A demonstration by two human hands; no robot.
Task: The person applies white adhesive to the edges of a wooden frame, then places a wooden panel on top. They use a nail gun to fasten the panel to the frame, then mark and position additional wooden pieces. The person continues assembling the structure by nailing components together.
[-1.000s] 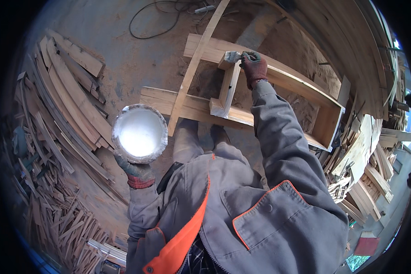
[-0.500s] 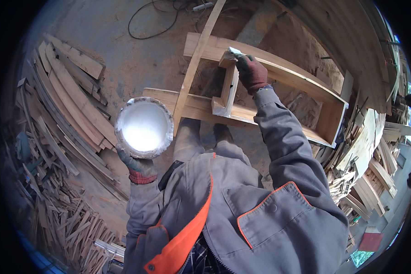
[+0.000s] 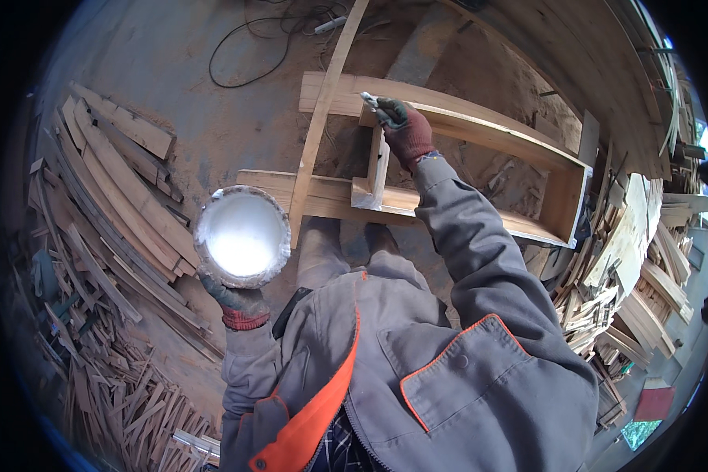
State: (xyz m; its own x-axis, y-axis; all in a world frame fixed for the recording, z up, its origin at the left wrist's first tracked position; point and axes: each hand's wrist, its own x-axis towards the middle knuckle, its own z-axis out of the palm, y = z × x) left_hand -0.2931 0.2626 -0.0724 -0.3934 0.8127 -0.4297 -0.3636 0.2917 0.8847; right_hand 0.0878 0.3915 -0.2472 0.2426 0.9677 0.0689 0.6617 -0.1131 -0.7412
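Observation:
My left hand (image 3: pixel 240 305), in a dark and red knit glove, is closed around the underside of a round tub (image 3: pixel 284 236) with a crusted rim. Bright white paste or liquid (image 3: pixel 242 234) fills the inside. My right hand (image 3: pixel 407 134), gloved alike, pinches a small white-coated applicator (image 3: pixel 368 100), perhaps a brush; its exact kind is hidden by the fingers. That hand hovers at the upper end of a short crosspiece (image 3: pixel 378 161) in a pale wooden frame (image 3: pixel 560 197). The end's top surface is partly covered by the hand.
A long thin batten (image 3: pixel 322 122) crosses the frame's open end. Curved boards (image 3: pixel 126 189) and a heap of offcuts (image 3: pixel 126 393) lie at left. More scrap wood (image 3: pixel 645 291) is piled at right. A black cable (image 3: pixel 236 81) coils on the dusty floor.
My right hand has moved left and slightly down, and the applicator has come away from the crosspiece end. The tub sits a little lower in view. The whole view has shifted slightly.

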